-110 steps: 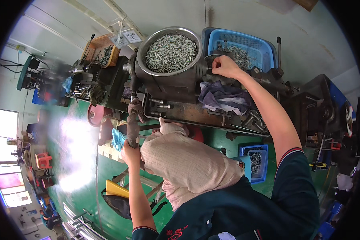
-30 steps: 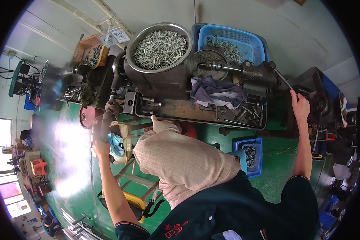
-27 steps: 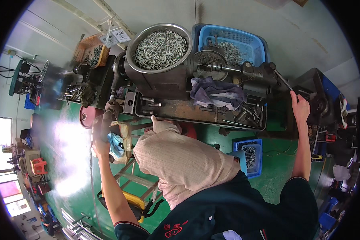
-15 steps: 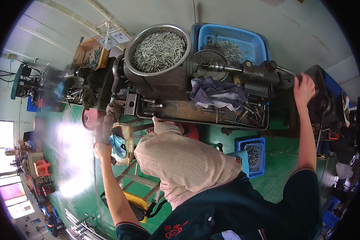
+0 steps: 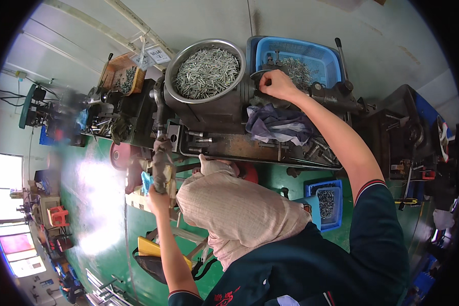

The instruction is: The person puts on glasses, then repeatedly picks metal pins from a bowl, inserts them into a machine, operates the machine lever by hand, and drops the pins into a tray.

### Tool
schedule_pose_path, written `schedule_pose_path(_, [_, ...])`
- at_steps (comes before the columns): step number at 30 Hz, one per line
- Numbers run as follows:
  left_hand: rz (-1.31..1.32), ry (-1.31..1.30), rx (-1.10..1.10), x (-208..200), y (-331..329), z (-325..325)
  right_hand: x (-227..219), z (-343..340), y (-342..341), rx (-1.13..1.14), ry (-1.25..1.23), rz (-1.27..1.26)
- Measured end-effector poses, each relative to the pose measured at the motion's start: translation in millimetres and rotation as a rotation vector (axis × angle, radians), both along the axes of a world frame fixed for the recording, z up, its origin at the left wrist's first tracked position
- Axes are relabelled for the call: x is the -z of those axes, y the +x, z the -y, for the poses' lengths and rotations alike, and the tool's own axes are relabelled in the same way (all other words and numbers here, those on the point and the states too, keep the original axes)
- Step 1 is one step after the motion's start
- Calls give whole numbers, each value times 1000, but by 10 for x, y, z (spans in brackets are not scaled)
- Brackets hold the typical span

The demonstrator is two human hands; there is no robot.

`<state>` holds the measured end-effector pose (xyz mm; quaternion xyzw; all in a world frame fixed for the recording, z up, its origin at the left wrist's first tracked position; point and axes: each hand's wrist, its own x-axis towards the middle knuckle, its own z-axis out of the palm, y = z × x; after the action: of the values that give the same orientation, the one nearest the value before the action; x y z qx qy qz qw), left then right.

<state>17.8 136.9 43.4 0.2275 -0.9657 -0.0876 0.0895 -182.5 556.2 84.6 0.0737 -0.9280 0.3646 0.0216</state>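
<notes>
My left hand [image 5: 159, 202] is closed around the lower end of a long lever [image 5: 161, 158] with a wrapped grip, which hangs from the left side of a dark bench machine [image 5: 209, 118]. At the machine's spindle, my right hand [image 5: 278, 84] has its fingers pinched together; whatever is between them is too small to make out. Right of that hand stands the tailstock [image 5: 331, 94], its thin handle [image 5: 340, 56] pointing up. On top of the machine rests a round metal bowl [image 5: 169, 84] heaped with small metal pins [image 5: 209, 72]. A crumpled blue-grey rag [image 5: 279, 125] lies below my right wrist.
Behind my right hand, a blue basket [image 5: 325, 60] holds more pins. Metal tools lie in the machine's tray [image 5: 229, 149]. A blue bin [image 5: 336, 224] with small parts sits on the green floor, and a beige cloth [image 5: 239, 201] covers my lap. Another machine [image 5: 415, 130] stands at right.
My right hand has gone from the tailstock's handle at the right to the spindle, and that handle now points up. My left hand and the lever's lower end have swung rightward.
</notes>
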Motion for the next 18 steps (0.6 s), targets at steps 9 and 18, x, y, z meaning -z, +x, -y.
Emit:
schedule_pose_path(9, [-6,58,-17,-50,96,-343,21,28,-15,-47,42,50])
schedule_pose_path(18, [-34,-1,17,272,106,50,-489,-11,-8,430,545,-563])
